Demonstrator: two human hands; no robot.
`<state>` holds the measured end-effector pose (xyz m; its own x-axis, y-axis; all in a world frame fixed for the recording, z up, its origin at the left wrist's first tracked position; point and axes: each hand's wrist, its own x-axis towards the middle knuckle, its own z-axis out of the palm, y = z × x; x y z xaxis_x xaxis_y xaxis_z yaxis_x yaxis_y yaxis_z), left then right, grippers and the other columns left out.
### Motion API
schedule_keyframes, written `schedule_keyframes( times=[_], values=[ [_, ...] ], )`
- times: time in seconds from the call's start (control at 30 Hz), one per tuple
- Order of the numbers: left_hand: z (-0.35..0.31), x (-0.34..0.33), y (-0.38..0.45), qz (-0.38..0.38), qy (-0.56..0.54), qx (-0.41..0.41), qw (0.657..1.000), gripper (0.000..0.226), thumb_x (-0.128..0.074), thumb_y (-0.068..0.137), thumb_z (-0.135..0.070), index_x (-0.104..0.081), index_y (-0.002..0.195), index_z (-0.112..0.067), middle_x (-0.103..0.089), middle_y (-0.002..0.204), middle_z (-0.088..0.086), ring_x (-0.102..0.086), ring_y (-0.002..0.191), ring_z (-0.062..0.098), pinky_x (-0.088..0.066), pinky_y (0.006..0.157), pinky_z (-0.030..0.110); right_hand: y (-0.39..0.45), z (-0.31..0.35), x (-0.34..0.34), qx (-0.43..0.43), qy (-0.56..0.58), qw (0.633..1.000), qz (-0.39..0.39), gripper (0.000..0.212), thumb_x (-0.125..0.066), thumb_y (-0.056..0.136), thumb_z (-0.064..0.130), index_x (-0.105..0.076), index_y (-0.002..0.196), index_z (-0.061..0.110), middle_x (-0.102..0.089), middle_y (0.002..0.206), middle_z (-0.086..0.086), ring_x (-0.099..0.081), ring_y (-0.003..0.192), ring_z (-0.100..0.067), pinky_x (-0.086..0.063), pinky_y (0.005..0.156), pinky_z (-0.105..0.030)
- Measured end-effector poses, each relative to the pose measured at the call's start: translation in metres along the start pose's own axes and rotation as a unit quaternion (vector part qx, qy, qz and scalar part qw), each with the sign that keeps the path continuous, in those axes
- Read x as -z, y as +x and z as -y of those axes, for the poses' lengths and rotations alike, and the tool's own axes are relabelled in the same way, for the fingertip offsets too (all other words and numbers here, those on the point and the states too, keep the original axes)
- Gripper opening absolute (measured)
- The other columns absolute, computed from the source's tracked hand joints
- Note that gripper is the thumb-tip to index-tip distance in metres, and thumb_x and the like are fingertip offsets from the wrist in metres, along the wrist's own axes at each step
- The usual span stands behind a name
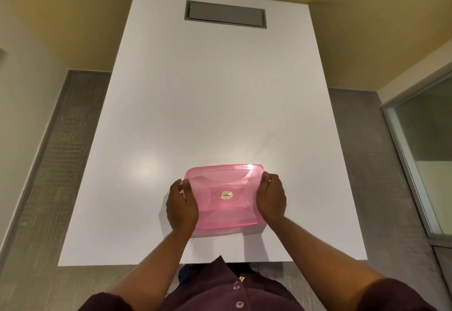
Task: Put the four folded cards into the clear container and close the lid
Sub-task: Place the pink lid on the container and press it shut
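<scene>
One white table (212, 105) is showing, with one grey recessed panel (225, 14) lying near its far end. One container (223, 198) with one pink translucent lid (220, 181) is sitting near the table's front edge; one small oval label (226, 195) is showing at the lid's centre. Two hands are showing: one left hand (182, 206) and one right hand (271, 197), one at each short side of the container. Folded cards are not countable; the pink lid is obscuring the inside. Two buttons (238, 294) are showing on one dark purple shirt (234, 293).
</scene>
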<state>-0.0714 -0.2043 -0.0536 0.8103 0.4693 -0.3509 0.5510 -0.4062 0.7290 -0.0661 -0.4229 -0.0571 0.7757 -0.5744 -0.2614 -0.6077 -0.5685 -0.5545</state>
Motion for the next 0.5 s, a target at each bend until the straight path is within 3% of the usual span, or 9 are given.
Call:
schedule_keyframes(
  times=[0.2,0.33,0.5],
  values=[
    [-0.002,0.002,-0.01,0.061,-0.01,0.061,0.996,0.054,-0.024,0.102,-0.049,-0.056,0.13,-0.015,-0.064,0.124,0.012,-0.057,0.115,0.036,-0.043,0.098,0.043,-0.002,-0.005,0.011,-0.06,0.088,0.988,0.108,0.05,-0.026,0.106,0.048,-0.061,0.099,0.012,-0.064,0.101,-0.004,-0.06,0.099,-0.03,-0.041,0.084,-0.037],
    [-0.012,0.005,-0.014,0.083,-0.016,0.097,0.992,0.053,-0.025,0.102,-0.049,-0.05,0.134,-0.014,-0.062,0.127,0.015,-0.056,0.116,0.037,-0.042,0.1,0.044,-0.009,-0.004,0.017,-0.089,0.12,0.971,0.188,0.043,-0.033,0.104,0.053,-0.054,0.127,0.024,-0.06,0.114,0.002,-0.057,0.109,-0.025,-0.046,0.099,-0.043],
    [-0.046,0.003,0.012,0.083,-0.016,0.083,0.993,0.047,-0.031,0.101,-0.047,-0.05,0.131,-0.016,-0.063,0.122,0.015,-0.056,0.113,0.038,-0.044,0.098,0.043,0.019,0.027,0.022,-0.109,0.166,0.961,0.192,0.037,-0.04,0.104,0.043,-0.056,0.129,0.022,-0.062,0.118,-0.001,-0.058,0.111,-0.026,-0.048,0.101,-0.047]
  ],
)
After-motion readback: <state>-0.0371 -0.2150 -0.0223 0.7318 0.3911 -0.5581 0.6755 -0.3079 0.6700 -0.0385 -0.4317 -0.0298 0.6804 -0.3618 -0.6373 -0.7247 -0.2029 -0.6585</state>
